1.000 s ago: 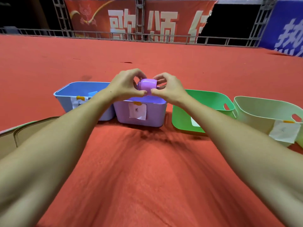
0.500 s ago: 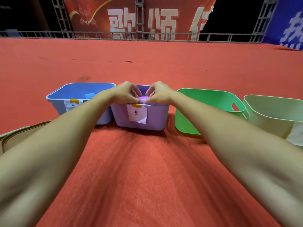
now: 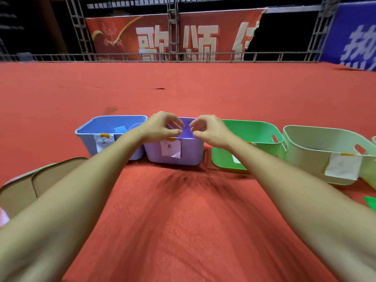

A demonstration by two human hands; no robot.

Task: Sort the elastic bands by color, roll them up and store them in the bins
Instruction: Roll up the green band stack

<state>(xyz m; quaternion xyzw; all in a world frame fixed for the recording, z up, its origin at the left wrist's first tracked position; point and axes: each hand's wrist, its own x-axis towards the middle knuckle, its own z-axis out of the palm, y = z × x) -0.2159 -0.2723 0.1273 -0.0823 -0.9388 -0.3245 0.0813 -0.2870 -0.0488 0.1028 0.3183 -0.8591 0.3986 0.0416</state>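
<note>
Both my hands hover over the purple bin (image 3: 189, 153), which carries a white paper label on its front. My left hand (image 3: 160, 127) and my right hand (image 3: 207, 129) have loosely curled fingers and hold nothing. The rolled purple band is not visible; the bin's inside is mostly hidden behind my hands. A blue bin (image 3: 89, 135) stands to the left with a blue piece (image 3: 120, 129) inside. A green bin (image 3: 264, 129) and a pale cream bin (image 3: 317, 157) stand to the right.
All bins sit in a row on a red carpet (image 3: 183, 220). A tan case (image 3: 36, 184) lies at the left. A green scrap (image 3: 371, 201) shows at the right edge. A metal railing and banners stand far behind.
My hands lowered the rolled purple band into the purple bin, let go of it, and have risen slightly apart with nothing in them.
</note>
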